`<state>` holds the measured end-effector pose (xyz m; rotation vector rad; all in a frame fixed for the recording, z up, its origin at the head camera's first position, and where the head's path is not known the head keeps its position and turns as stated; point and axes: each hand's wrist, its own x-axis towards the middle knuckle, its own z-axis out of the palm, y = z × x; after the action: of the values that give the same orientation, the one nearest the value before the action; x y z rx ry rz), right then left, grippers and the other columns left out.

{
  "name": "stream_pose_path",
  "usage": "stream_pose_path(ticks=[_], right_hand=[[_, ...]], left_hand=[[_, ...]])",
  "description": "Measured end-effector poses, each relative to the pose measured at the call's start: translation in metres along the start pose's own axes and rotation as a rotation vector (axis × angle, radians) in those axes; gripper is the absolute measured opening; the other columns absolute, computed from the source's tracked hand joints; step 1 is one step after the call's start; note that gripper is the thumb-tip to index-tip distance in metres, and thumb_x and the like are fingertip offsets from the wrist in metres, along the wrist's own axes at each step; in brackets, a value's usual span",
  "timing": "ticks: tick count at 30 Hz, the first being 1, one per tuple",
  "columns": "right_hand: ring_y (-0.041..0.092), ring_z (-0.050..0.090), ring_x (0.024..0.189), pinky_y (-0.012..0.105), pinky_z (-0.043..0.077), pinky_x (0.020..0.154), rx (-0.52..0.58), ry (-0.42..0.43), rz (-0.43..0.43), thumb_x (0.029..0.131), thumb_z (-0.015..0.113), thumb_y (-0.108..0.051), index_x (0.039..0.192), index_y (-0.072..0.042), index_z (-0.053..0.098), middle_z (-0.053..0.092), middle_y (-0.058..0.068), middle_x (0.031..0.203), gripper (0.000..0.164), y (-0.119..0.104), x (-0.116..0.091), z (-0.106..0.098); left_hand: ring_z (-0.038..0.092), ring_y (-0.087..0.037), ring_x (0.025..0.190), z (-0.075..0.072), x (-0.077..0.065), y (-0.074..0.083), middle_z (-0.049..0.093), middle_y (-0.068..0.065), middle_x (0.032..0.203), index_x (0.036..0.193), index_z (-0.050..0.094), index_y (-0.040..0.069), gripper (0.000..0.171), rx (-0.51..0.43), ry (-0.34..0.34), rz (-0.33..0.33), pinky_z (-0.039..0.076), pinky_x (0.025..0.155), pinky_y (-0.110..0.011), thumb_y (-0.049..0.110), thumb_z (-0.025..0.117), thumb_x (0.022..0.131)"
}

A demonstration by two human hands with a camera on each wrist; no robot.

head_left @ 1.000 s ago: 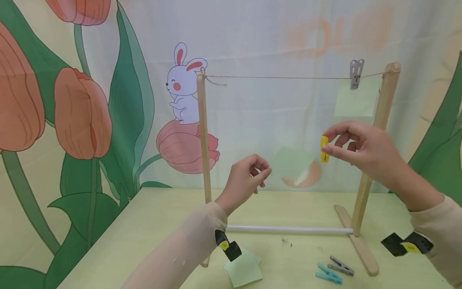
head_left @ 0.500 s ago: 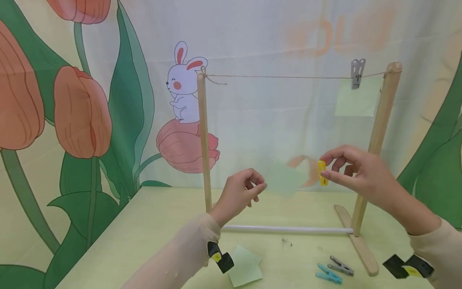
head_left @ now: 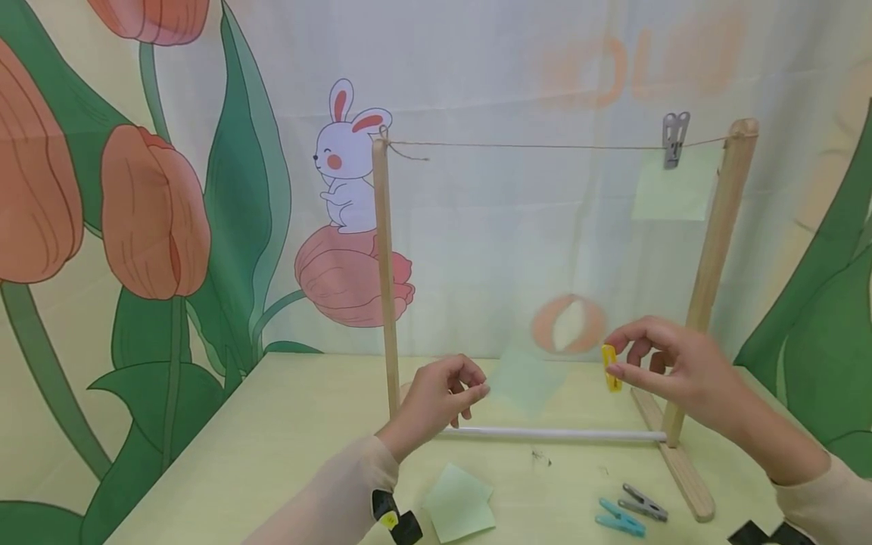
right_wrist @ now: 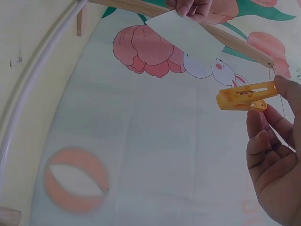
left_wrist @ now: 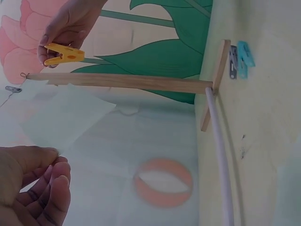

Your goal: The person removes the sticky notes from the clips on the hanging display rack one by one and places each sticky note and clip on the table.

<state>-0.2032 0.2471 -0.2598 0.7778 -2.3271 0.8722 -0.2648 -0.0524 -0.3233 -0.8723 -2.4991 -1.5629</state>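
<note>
My left hand (head_left: 436, 395) pinches one corner of a pale green square of paper (head_left: 527, 378), which sticks out to the right. In the left wrist view the paper (left_wrist: 68, 117) runs out from my thumb and fingertips. My right hand (head_left: 671, 367) pinches a yellow clothespin (head_left: 611, 369) between thumb and fingers, a short way right of the paper. The right wrist view shows the yellow clothespin (right_wrist: 247, 96) side-on. Above both hands a string (head_left: 531, 146) spans two wooden posts. On it, a grey clothespin (head_left: 674, 140) holds another green paper (head_left: 671, 185).
Green papers (head_left: 459, 503) lie on the table (head_left: 306, 446) at the front. A blue clothespin (head_left: 620, 518) and a grey clothespin (head_left: 643, 502) lie by the right post's wooden foot (head_left: 688, 481). A white rod (head_left: 552, 434) joins the posts low down.
Both hands have moved down, the left also a little to the left. The paper and the yellow clothespin have come down with them, and both stay held.
</note>
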Motion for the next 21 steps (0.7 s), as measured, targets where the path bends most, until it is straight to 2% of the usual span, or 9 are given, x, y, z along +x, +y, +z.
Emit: stream_pose_path(ticks=[4, 10, 16, 21], right_hand=[[0.002, 0.054, 0.062, 0.018, 0.042, 0.050, 0.009, -0.015, 0.010, 0.080, 0.075, -0.003, 0.100, -0.017, 0.065, 0.060, -0.013, 0.076, 0.027, 0.005, -0.008, 0.007], [0.003, 0.052, 0.058, 0.019, 0.042, 0.048, 0.031, -0.045, 0.034, 0.080, 0.075, -0.004, 0.099, -0.018, 0.065, 0.058, -0.013, 0.076, 0.027, 0.011, -0.023, 0.017], [0.002, 0.049, 0.053, 0.018, 0.042, 0.045, 0.050, -0.087, 0.059, 0.079, 0.076, -0.007, 0.099, -0.020, 0.064, 0.057, -0.014, 0.074, 0.027, 0.018, -0.041, 0.030], [0.001, 0.048, 0.052, 0.019, 0.042, 0.044, 0.085, -0.120, 0.073, 0.080, 0.076, -0.009, 0.098, -0.021, 0.063, 0.056, -0.014, 0.074, 0.025, 0.024, -0.057, 0.042]], left_hand=[[0.056, -0.012, 0.051, 0.000, -0.007, -0.011, 0.065, -0.010, 0.081, 0.093, 0.063, 0.007, 0.007, 0.006, -0.010, -0.009, 0.049, 0.043, -0.022, 0.011, 0.067, 0.089], [0.059, -0.026, 0.052, -0.001, -0.018, -0.024, 0.065, -0.012, 0.080, 0.093, 0.063, 0.004, 0.009, 0.002, -0.032, -0.015, 0.048, 0.040, -0.022, 0.009, 0.068, 0.088], [0.056, -0.014, 0.051, -0.001, -0.030, -0.039, 0.063, -0.010, 0.080, 0.093, 0.062, 0.003, 0.009, -0.013, -0.082, -0.057, 0.048, 0.041, -0.021, 0.008, 0.067, 0.089], [0.055, -0.010, 0.051, -0.001, -0.040, -0.052, 0.061, -0.006, 0.078, 0.095, 0.062, 0.001, 0.009, -0.054, -0.139, -0.110, 0.048, 0.041, -0.021, 0.007, 0.066, 0.089]])
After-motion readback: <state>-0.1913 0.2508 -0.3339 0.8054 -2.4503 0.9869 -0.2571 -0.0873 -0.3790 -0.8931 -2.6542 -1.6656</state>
